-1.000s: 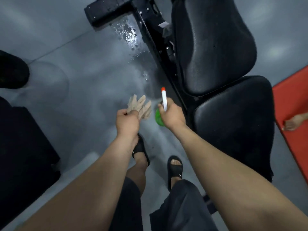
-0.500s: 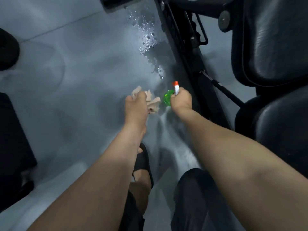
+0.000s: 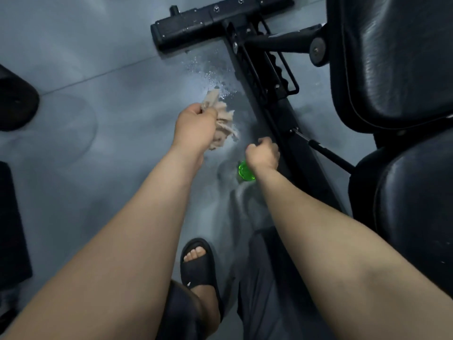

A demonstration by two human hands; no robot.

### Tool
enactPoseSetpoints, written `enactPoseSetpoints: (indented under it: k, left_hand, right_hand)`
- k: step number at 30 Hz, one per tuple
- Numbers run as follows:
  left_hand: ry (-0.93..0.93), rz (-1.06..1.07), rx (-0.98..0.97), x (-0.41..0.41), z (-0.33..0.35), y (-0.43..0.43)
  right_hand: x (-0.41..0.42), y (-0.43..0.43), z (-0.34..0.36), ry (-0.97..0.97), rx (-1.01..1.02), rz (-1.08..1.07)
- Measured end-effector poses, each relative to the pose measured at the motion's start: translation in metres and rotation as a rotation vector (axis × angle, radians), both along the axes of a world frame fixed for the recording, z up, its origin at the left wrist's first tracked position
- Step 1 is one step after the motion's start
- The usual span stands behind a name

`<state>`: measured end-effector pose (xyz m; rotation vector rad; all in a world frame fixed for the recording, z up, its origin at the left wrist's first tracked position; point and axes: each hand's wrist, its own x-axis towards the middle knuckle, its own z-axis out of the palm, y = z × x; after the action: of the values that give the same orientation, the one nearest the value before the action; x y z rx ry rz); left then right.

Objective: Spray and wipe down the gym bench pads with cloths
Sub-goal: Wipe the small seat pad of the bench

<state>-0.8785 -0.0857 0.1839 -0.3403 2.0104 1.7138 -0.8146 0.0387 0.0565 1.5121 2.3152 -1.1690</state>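
Note:
My left hand (image 3: 196, 127) grips a crumpled beige cloth (image 3: 221, 120) above the grey floor, left of the bench frame. Just to its right and lower, my right hand (image 3: 262, 154) is curled round a green spray bottle (image 3: 245, 171); only the bottle's green body shows below my wrist, its nozzle is hidden. The black bench back pad (image 3: 397, 60) fills the upper right and the black seat pad (image 3: 416, 212) sits below it at the right edge. Neither hand touches a pad.
The black steel bench frame (image 3: 269, 94) runs diagonally from its floor crossbar (image 3: 210, 23) down past my right hand. Wet droplets (image 3: 213, 77) lie on the floor beside it. Dark equipment (image 3: 14, 104) stands at the left edge. My sandalled foot (image 3: 198, 263) is below.
The view has shifted up so the crossbar shows. My right hand has dropped lower and the bottle's nozzle is no longer visible. My left hand still holds the cloth.

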Motion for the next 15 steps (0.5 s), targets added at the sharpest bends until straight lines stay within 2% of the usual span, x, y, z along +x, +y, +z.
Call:
enactPoseSetpoints:
  k: [3, 6, 9, 15]
  left_hand:
    - [0.087, -0.011, -0.048, -0.006, 0.017, -0.001]
    - [0.162, -0.047, -0.076, -0.012, 0.024, -0.006]
    - [0.202, -0.096, -0.078, -0.013, 0.027, -0.011]
    - [0.279, -0.072, -0.074, -0.014, 0.028, -0.020]
  right_hand:
    - [-0.015, -0.009, 0.039, 0.420, -0.264, -0.099]
    - [-0.013, -0.015, 0.080, 0.648, -0.482, 0.030]
    - [-0.007, -0.015, 0.103, 0.720, -0.532, 0.174]
    - [0.000, -0.011, 0.126, 0.733, -0.541, 0.307]
